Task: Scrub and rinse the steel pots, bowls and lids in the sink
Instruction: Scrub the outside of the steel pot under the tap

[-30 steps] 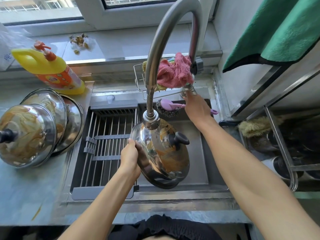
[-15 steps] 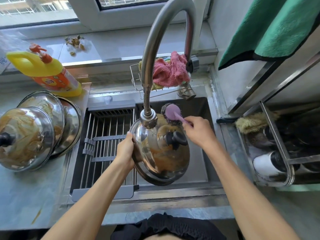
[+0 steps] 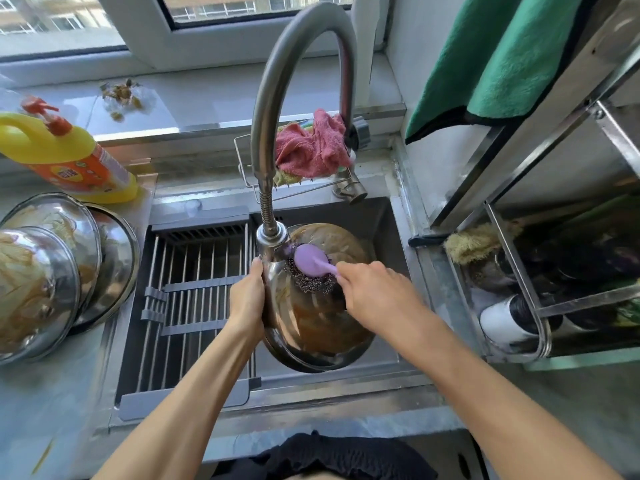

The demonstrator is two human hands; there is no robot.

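Note:
A steel lid [image 3: 311, 327] smeared with brown residue is held tilted over the sink [image 3: 384, 220], under the faucet head [image 3: 272, 237]. My left hand [image 3: 247, 299] grips the lid's left rim. My right hand [image 3: 374, 289] holds the purple handle of a steel-wool scrubber [image 3: 310, 271], whose dark pad presses on the lid's upper face. The lid's knob is hidden under the scrubber and my hand. More soiled steel lids [image 3: 45, 271] are stacked on the counter at the left.
A grey drain rack [image 3: 194, 306] covers the sink's left half. A yellow detergent bottle [image 3: 65, 157] lies behind the stacked lids. A pink cloth [image 3: 308, 147] sits in a wire caddy behind the faucet. At right stands a steel dish rack [image 3: 540, 306] under a green towel [image 3: 512, 57].
My right hand left the faucet lever, took the purple scrubber from the back of the sink and brought it down onto the lid. The left hand kept hold of the lid's rim.

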